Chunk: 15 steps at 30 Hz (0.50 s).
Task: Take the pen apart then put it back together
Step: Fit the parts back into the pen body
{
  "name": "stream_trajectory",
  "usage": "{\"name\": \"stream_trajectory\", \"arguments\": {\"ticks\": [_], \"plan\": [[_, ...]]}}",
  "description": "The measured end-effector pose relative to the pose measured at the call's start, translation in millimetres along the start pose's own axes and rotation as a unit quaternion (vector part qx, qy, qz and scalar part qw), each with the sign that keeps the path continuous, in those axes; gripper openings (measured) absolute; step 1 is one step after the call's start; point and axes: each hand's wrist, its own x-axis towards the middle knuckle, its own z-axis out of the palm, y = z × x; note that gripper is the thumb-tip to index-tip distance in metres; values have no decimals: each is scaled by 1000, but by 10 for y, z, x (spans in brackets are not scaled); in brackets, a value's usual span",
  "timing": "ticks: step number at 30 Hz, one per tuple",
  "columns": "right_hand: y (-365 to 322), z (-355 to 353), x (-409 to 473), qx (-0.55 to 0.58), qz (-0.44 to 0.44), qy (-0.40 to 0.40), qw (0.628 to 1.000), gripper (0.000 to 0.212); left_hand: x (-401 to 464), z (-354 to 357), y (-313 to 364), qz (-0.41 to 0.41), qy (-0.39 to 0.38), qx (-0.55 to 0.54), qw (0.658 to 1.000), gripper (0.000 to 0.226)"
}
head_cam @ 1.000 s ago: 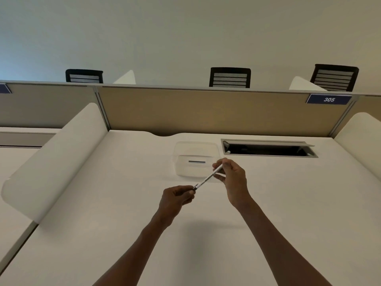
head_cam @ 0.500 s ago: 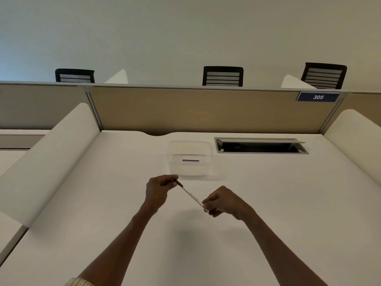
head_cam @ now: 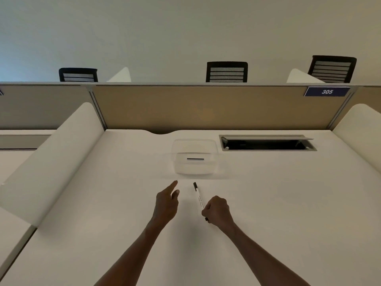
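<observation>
A slim white pen (head_cam: 198, 196) with a black tip at its far end points away from me, just above the white desk (head_cam: 278, 203). My right hand (head_cam: 216, 210) is closed around the pen's near end, where a dark bit shows under the fist. My left hand (head_cam: 167, 201) is off the pen, a little to its left, fingers loosely spread and the forefinger pointing forward. It holds nothing.
A clear plastic container (head_cam: 194, 156) with a small dark part inside stands just beyond the hands. An open cable hatch (head_cam: 268, 143) lies to the back right. Tan partition (head_cam: 206, 108) and white side dividers bound the desk; chairs stand behind.
My left hand has let go of the pen's far end and drawn aside to the left. The right hand keeps the pen, which has swung to point away from me.
</observation>
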Motion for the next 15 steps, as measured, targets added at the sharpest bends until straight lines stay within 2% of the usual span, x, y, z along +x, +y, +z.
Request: {"name": "stream_trajectory", "arguments": {"ticks": [7, 15], "plan": [[-18, 262, 53, -65, -9, 21, 998, 20, -46, -20, -96, 0, -15, 22, 1000, 41], [-78, 348, 92, -97, -12, 12, 995, 10, -112, -17, -167, -15, -31, 20, 999, 41]]}}
